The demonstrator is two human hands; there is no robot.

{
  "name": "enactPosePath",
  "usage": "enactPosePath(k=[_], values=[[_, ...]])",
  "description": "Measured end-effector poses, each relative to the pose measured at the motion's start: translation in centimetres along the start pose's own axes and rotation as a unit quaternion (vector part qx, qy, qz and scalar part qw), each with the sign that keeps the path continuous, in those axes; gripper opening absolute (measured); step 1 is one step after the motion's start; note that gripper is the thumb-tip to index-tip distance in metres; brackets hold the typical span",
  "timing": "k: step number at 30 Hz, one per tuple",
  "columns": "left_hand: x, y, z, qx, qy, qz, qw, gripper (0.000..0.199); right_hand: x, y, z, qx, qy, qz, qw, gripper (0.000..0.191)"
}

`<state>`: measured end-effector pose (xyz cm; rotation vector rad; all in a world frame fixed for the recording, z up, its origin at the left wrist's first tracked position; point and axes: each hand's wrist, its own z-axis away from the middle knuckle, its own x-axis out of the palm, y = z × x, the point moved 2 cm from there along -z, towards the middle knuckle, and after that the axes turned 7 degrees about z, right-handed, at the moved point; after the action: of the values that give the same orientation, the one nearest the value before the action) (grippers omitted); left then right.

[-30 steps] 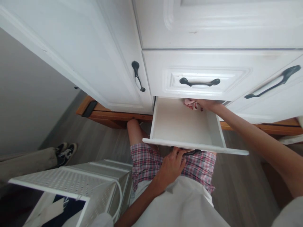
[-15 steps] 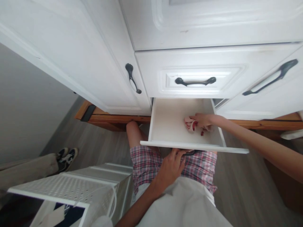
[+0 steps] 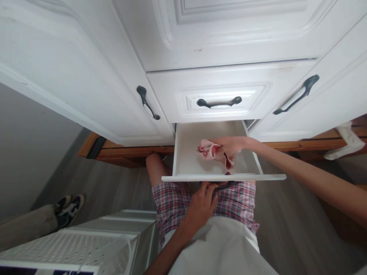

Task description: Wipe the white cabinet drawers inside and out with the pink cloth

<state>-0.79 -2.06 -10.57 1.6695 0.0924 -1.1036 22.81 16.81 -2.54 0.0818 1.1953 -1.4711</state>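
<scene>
A white drawer (image 3: 186, 152) is pulled out from the cabinet above my lap. Inside it, my right hand (image 3: 231, 144) grips a crumpled pink-and-red cloth (image 3: 207, 149), whose folds hang on both sides of the fingers. Part of the cloth is hidden under the palm. Below the drawer front, my left hand (image 3: 204, 200) has its fingers curled at the dark drawer handle (image 3: 222, 187); the fingertips are partly out of sight.
Above is a shut drawer with a dark handle (image 3: 219, 103), flanked by white cabinet doors (image 3: 114, 95). A white perforated rack (image 3: 94, 244) stands at lower left, near another person's shoes (image 3: 70, 210). White cloth (image 3: 345, 143) lies on the wooden ledge at right.
My right hand has moved the pink-and-red cloth leftward within the drawer and the cloth has spread out more. My left hand stays at the drawer front. The view has shifted slightly.
</scene>
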Motion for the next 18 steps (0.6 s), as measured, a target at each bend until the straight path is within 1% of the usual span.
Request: enactPosePath(k=[2,3,4,6,8,10,11,13,16,18], values=[[-0.2,0.0,0.0,-0.001,-0.004,0.001,1.0,0.035,-0.8,0.1,-1.8,0.035,0.052,0.057,0.996,0.065],[-0.3,0.0,-0.1,-0.001,-0.006,0.003,1.0,0.035,-0.9,0.0,-2.6,0.041,0.069,0.081,0.994,0.066],[-0.4,0.0,-0.1,-0.001,-0.009,0.003,1.0,0.034,-0.8,-0.3,-3.1,0.033,0.082,0.1,0.991,0.064],[-0.7,-0.2,-0.2,0.004,-0.018,0.002,1.0,0.034,0.0,-1.3,-3.5,-0.02,0.105,0.13,0.986,0.053],[-1.0,-0.6,-0.3,0.014,-0.03,0.0,0.999,0.035,1.1,-2.7,-3.0,-0.076,0.128,0.146,0.978,0.041],[-1.2,-1.0,-0.4,0.028,-0.041,0.005,0.999,0.036,2.2,-3.9,-2.2,-0.095,0.141,0.161,0.972,0.036],[-1.2,-1.2,-0.5,0.033,-0.044,0.01,0.998,0.037,2.6,-4.3,-1.8,-0.088,0.148,0.174,0.97,0.037],[-1.3,-1.7,-0.5,0.038,-0.045,0.019,0.998,0.038,2.8,-4.3,-1.3,-0.051,0.163,0.206,0.964,0.039],[-1.5,-2.3,-0.6,0.051,-0.057,0.006,0.997,0.042,1.8,-3.2,-1.5,0.003,0.173,0.228,0.958,0.044],[-1.8,-2.6,-0.7,0.07,-0.074,-0.007,0.995,0.049,0.8,-2.1,-2.1,0.018,0.179,0.21,0.961,0.047]])
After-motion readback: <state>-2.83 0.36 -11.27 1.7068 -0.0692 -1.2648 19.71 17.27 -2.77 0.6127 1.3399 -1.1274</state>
